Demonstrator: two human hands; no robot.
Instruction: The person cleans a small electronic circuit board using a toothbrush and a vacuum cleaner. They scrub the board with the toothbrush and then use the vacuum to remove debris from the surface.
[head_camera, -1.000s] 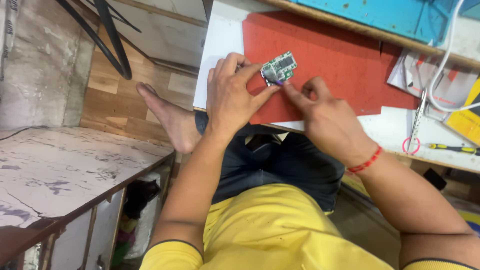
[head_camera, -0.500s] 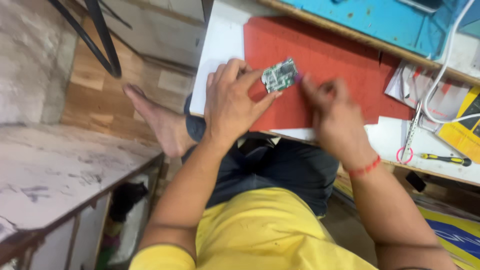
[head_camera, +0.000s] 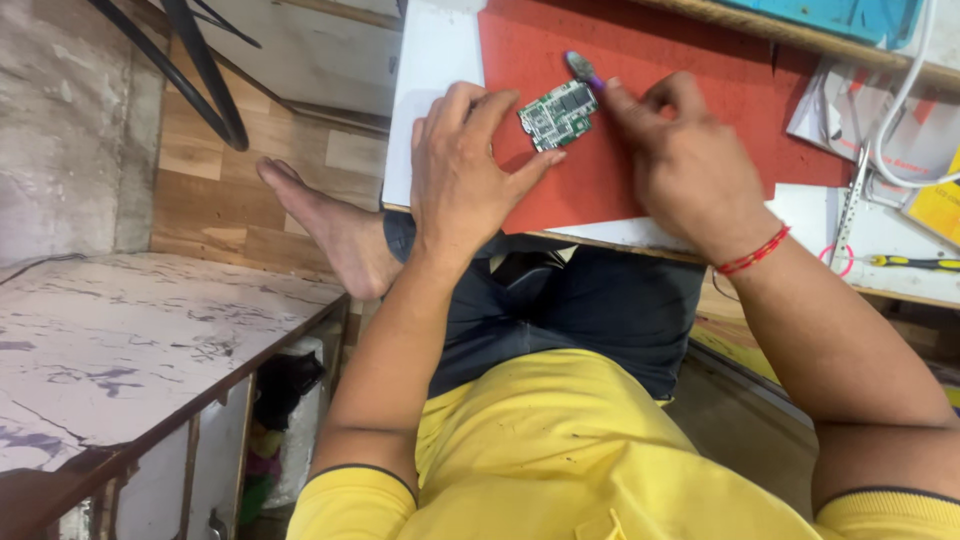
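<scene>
A small green circuit board (head_camera: 558, 114) lies on a red mat (head_camera: 660, 60) on the white tabletop (head_camera: 425, 90). My left hand (head_camera: 465, 175) rests flat on the mat, its fingers and thumb pinning the board's left and lower edges. My right hand (head_camera: 680, 165) grips a small tool with a purple shaft and a grey rounded tip (head_camera: 582, 68); the tip sits just above the board's upper right corner. A red thread circles my right wrist (head_camera: 752, 252).
A yellow-handled screwdriver (head_camera: 915, 263), metal tweezers (head_camera: 848, 205), white cables (head_camera: 905, 110) and papers lie at the right of the tabletop. A blue tray (head_camera: 850, 15) sits at the far edge. A worn white bench (head_camera: 120, 340) stands to the left, above wooden flooring.
My right hand has shifted up and now shows the purple tool's tip beside the board. The board has stayed under my left fingers. The camera moved closer.
</scene>
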